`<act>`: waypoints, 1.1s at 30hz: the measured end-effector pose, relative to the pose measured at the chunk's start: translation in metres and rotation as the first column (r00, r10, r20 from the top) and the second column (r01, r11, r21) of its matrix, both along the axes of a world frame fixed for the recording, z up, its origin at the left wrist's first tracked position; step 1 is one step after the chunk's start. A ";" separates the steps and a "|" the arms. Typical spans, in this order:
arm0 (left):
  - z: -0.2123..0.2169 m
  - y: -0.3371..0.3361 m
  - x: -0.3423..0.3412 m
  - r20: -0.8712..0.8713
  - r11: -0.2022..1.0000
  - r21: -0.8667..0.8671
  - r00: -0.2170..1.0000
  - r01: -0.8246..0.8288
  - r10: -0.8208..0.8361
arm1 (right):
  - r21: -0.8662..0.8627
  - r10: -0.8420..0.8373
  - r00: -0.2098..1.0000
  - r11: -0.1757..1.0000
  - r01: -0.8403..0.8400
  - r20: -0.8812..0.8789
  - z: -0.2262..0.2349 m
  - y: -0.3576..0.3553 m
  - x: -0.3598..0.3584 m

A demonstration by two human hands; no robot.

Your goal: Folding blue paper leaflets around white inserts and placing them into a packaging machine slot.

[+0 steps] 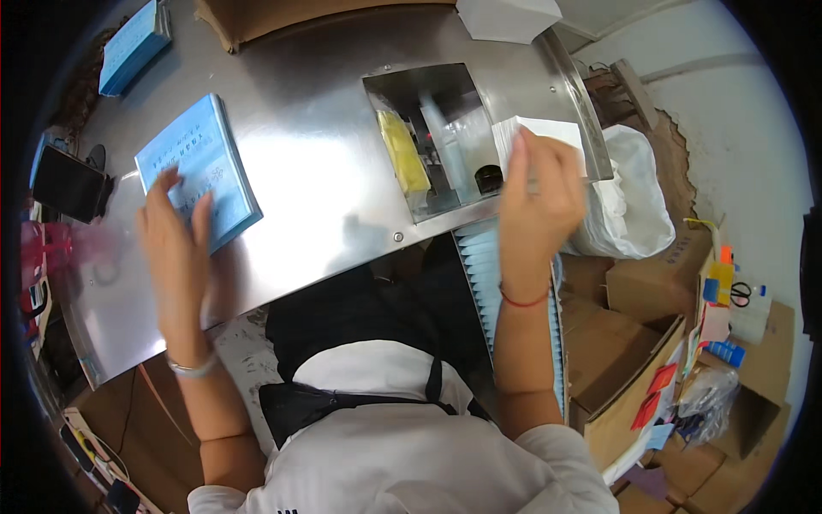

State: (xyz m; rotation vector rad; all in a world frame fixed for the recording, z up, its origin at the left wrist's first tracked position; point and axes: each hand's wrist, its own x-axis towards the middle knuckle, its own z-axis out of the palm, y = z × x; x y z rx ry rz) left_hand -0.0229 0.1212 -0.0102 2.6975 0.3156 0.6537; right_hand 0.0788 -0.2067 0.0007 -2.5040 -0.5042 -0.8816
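Steel worktable (325, 163) with a rectangular recessed opening (432, 137) as the landmark. Left hand (175, 236), well left of the opening, lies flat with fingers spread on a stack of pale blue packets (201, 167); not gripping. Right hand (535, 193), just right of the opening, pinches a white sheet-like packet (548, 137) at its edge. Judged mid-run: one piece in hand, the stack untouched. More blue packets (133, 43) far left of the opening.
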 end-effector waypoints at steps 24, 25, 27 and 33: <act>-0.004 -0.093 0.012 -0.044 0.899 -0.019 0.898 0.437 -0.437 | -0.280 0.297 0.943 0.902 -0.329 -0.153 -0.015 0.062 -0.022; -0.003 -0.098 0.012 -0.043 0.895 -0.019 0.894 0.446 -0.446 | -0.280 0.287 0.946 0.905 -0.320 -0.153 -0.017 0.059 -0.019; 0.002 -0.104 0.008 -0.097 0.727 0.209 0.753 0.654 -0.650 | 0.058 0.628 0.742 0.771 -0.634 -0.235 -0.016 0.050 -0.014; 0.015 -0.117 0.043 -0.192 0.889 0.313 0.939 0.334 -0.286 | -0.118 -0.166 0.986 0.980 0.162 -0.022 -0.008 -0.012 0.005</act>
